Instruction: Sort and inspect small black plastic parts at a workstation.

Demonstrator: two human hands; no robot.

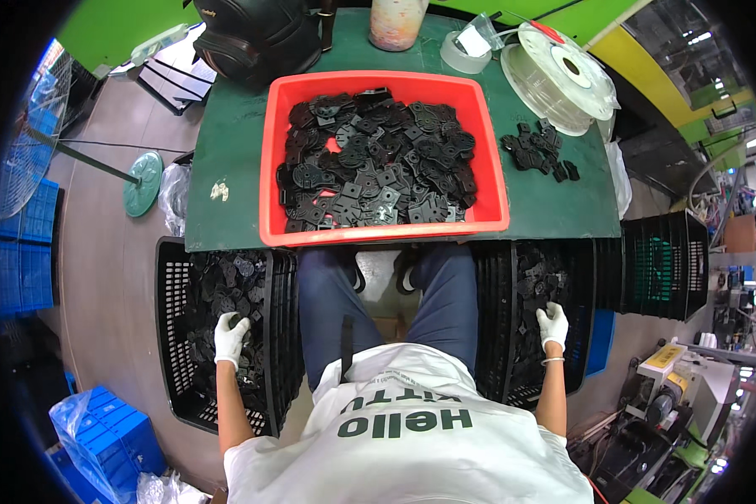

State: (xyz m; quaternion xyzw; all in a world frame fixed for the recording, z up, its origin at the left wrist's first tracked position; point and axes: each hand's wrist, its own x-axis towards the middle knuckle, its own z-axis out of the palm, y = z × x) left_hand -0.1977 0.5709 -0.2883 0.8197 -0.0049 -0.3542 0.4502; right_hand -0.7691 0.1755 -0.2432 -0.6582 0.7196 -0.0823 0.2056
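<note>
My left hand [231, 339], in a white glove, hovers over the black slotted crate [174, 328] on the left, which is filled with black plastic parts [231, 281]. Its fingers are loosely bent, with a gap between thumb and fingers; nothing shows in them. My right hand [553, 325], gloved likewise, is over the right black crate [497, 336], beside more black parts [539, 273]. Thumb and fingers stand apart there too, holding nothing visible. Ahead on the green table, a red tray [386, 238] holds a heap of flat black plastic parts [378, 160].
A small pile of black parts [539, 151] lies right of the tray. Behind are a black bag [256, 38], a stained cup [396, 23], a tape roll [465, 55] and a clear spool [559, 80]. Stacked black crates [668, 265] stand right; a fan base [143, 185] stands left.
</note>
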